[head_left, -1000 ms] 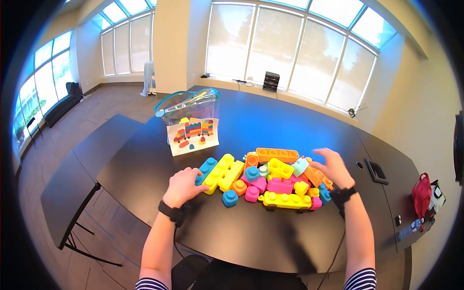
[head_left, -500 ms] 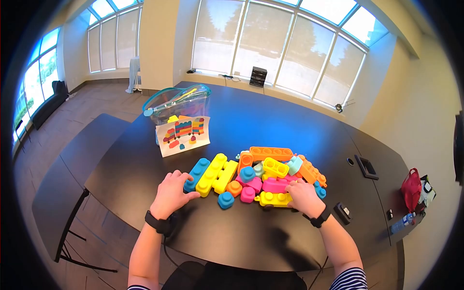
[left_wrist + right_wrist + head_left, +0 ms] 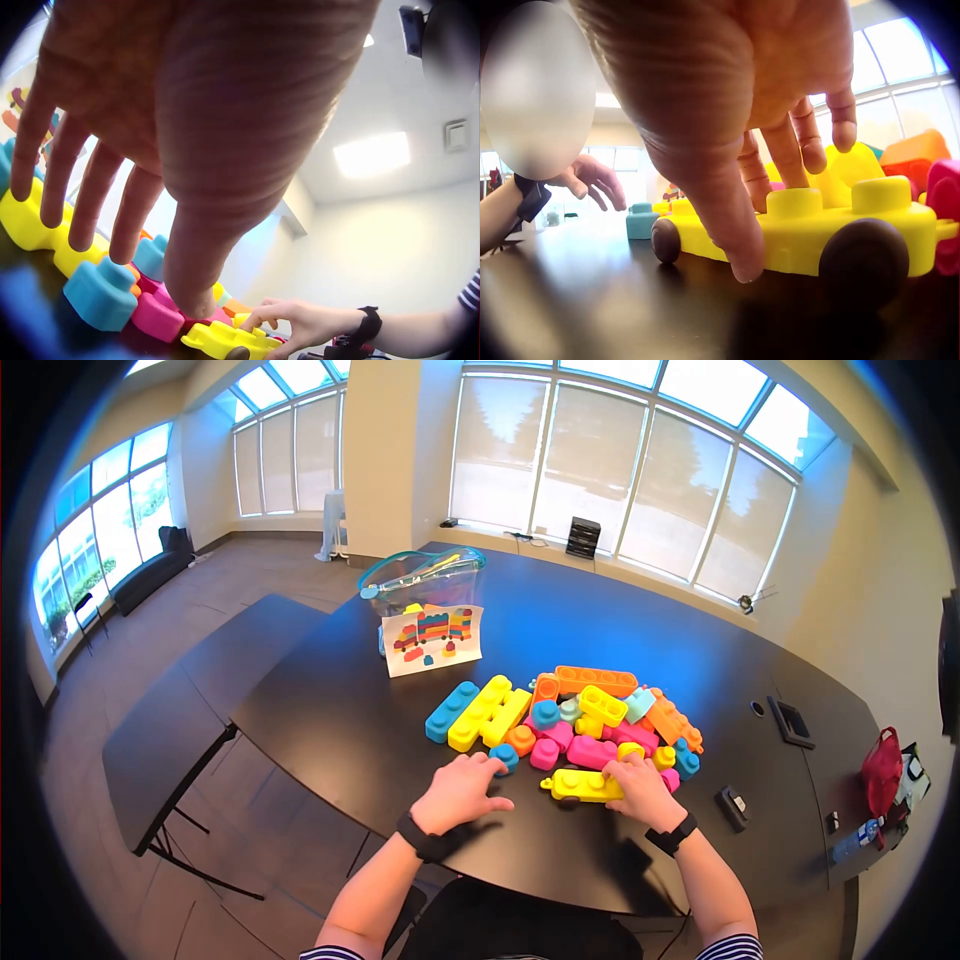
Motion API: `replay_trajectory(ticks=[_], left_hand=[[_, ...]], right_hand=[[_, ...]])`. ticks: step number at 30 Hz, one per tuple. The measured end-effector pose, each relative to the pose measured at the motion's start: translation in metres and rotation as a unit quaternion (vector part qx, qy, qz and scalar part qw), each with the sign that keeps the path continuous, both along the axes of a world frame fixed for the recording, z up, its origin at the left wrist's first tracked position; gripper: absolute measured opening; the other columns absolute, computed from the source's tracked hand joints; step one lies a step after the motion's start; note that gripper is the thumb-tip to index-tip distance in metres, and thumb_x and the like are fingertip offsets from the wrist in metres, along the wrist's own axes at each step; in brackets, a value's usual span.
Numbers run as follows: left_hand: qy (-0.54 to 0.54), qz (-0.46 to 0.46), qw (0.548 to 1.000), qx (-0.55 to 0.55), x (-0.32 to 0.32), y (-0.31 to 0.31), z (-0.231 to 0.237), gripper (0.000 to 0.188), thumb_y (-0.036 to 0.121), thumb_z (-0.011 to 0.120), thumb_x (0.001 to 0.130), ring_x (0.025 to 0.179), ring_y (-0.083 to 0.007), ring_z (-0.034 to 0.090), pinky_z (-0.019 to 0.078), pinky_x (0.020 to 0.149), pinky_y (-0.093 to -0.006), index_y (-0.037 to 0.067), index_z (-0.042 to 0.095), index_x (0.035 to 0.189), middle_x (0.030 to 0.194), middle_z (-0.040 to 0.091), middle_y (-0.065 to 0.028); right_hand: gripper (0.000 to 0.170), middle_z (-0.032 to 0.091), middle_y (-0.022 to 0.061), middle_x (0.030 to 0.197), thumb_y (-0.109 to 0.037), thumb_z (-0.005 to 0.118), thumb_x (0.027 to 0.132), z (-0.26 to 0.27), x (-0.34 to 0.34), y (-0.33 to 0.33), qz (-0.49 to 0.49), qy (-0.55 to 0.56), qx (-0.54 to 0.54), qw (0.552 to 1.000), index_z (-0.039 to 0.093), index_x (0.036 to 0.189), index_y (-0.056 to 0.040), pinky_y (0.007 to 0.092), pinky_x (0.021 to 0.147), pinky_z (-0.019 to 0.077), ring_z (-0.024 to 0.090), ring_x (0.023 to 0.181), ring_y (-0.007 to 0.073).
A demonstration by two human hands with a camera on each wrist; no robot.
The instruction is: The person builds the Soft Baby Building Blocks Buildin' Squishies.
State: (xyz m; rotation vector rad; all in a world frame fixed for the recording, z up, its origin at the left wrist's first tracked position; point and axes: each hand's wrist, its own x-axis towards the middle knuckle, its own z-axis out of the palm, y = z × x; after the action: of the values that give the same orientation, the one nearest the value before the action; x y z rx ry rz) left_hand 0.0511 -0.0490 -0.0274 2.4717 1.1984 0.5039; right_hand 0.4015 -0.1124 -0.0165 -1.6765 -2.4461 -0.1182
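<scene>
My right hand [image 3: 642, 792] grips a yellow toy car base [image 3: 795, 240] with dark wheels and studs on top. Its thumb lies along the near side and its fingers reach over the top to the far side. The car base stands on the table at the front of a pile of building blocks. My left hand [image 3: 460, 792] has its fingers spread and holds nothing. It is just in front of a small blue block [image 3: 101, 294], left of the car base. A small pink block [image 3: 545, 754] lies beside that blue one.
Long yellow blocks [image 3: 479, 713] and a long blue block [image 3: 452, 712] lie at the left of the pile. Orange blocks [image 3: 597, 680] lie at its back. Behind stands a clear bag [image 3: 440, 582] with a picture card [image 3: 432, 641] before it. A black device [image 3: 732, 809] lies right.
My right hand has come down from the pile's right side onto the yellow car base, now slightly nearer me. My left hand has left the long blue block and moved right and nearer.
</scene>
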Motion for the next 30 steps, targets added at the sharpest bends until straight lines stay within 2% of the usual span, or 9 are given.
replay_trajectory(ticks=[3,7,15,17,19,21,22,27,30], left_hand=[[0.009,-0.019,1.0,-0.002,0.018,-0.014,-0.011,0.072,0.05,0.088,0.083,0.121,-0.0375,0.065,0.055,0.102,-0.0482,0.015,0.061,0.14,0.128,0.067,-0.0131],[-0.019,-0.033,0.999,-0.025,0.037,-0.036,-0.009,0.09,0.043,0.093,0.077,0.123,-0.0387,0.065,0.0543,0.104,-0.0497,0.015,0.051,0.152,0.132,0.064,-0.0144],[-0.015,-0.052,0.998,-0.014,0.04,-0.047,-0.015,0.076,0.022,0.096,0.065,0.119,-0.0348,0.065,0.0554,0.101,-0.0469,0.016,0.065,0.134,0.122,0.065,-0.0107],[-0.02,-0.053,0.998,-0.015,0.035,-0.045,-0.016,0.077,0.026,0.097,0.065,0.119,-0.0356,0.066,0.055,0.101,-0.0468,0.017,0.065,0.134,0.121,0.066,-0.0109],[-0.021,-0.054,0.998,-0.031,0.032,-0.046,-0.013,0.082,0.027,0.098,0.066,0.125,-0.0365,0.064,0.0532,0.107,-0.0464,0.015,0.062,0.139,0.13,0.067,-0.0127],[-0.041,-0.05,0.997,-0.036,0.029,-0.047,-0.012,0.085,0.028,0.097,0.068,0.127,-0.0369,0.063,0.0519,0.109,-0.0462,0.013,0.06,0.143,0.135,0.066,-0.0138],[-0.028,-0.037,0.998,-0.051,0.028,-0.049,-0.009,0.092,0.03,0.098,0.069,0.131,-0.0369,0.062,0.0499,0.113,-0.0458,0.011,0.056,0.149,0.142,0.065,-0.0152],[-0.059,-0.018,0.996,-0.067,0.018,-0.046,-0.015,0.095,0.033,0.098,0.068,0.132,-0.0365,0.062,0.0486,0.115,-0.045,0.01,0.058,0.15,0.14,0.068,-0.0159],[-0.082,-0.018,0.995,-0.061,0.016,-0.047,-0.019,0.09,0.034,0.098,0.068,0.131,-0.0366,0.063,0.0488,0.115,-0.0449,0.01,0.062,0.146,0.138,0.07,-0.0154]], right_hand=[[0.059,0.071,0.0113,0.118,-0.014,0.092,0.071,-0.008,0.0,0.005,0.057,0.136,-0.095,0.984,0.06,0.121,-0.0113,0.0476,0.099,0.0524,0.065,0.118,0.0352],[0.063,0.068,0.0136,0.123,-0.014,0.091,0.073,0.008,-0.025,-0.006,0.088,0.189,-0.121,0.971,0.061,0.128,-0.0101,0.0451,0.102,0.0541,0.066,0.119,0.0373],[0.056,0.068,0.0125,0.123,-0.025,0.091,0.082,0.01,-0.049,-0.023,0.123,0.188,-0.173,0.959,0.065,0.129,-0.0074,0.0413,0.1,0.0558,0.068,0.116,0.0328],[0.055,0.07,0.0124,0.121,-0.026,0.09,0.084,0.019,-0.036,-0.016,0.109,0.222,-0.151,0.957,0.066,0.129,-0.0061,0.0409,0.099,0.0558,0.069,0.116,0.0301],[0.053,0.073,0.0143,0.12,-0.027,0.091,0.084,0.026,-0.015,-0.007,0.074,0.296,-0.059,0.951,0.069,0.125,-0.0035,0.041,0.097,0.056,0.071,0.112,0.0299],[0.05,0.074,0.0147,0.119,-0.026,0.092,0.083,0.031,0.012,0.01,0.029,0.234,0.047,0.971,0.071,0.122,-0.0032,0.0419,0.096,0.0561,0.071,0.111,0.0325],[0.048,0.074,0.0149,0.117,-0.026,0.091,0.083,0.037,0.02,0.016,0.004,0.224,0.047,0.973,0.071,0.121,-0.0033,0.0427,0.096,0.0558,0.07,0.111,0.0339],[0.046,0.074,0.0152,0.115,-0.027,0.088,0.085,0.05,0.029,0.037,-0.035,0.16,0.067,0.984,0.072,0.12,-0.0034,0.0451,0.099,0.0539,0.069,0.113,0.0355],[0.048,0.072,0.0156,0.117,-0.028,0.086,0.086,0.037,0.001,0.048,0.048,0.188,-0.002,0.981,0.071,0.126,-0.0054,0.0456,0.098,0.0544,0.068,0.115,0.036]])
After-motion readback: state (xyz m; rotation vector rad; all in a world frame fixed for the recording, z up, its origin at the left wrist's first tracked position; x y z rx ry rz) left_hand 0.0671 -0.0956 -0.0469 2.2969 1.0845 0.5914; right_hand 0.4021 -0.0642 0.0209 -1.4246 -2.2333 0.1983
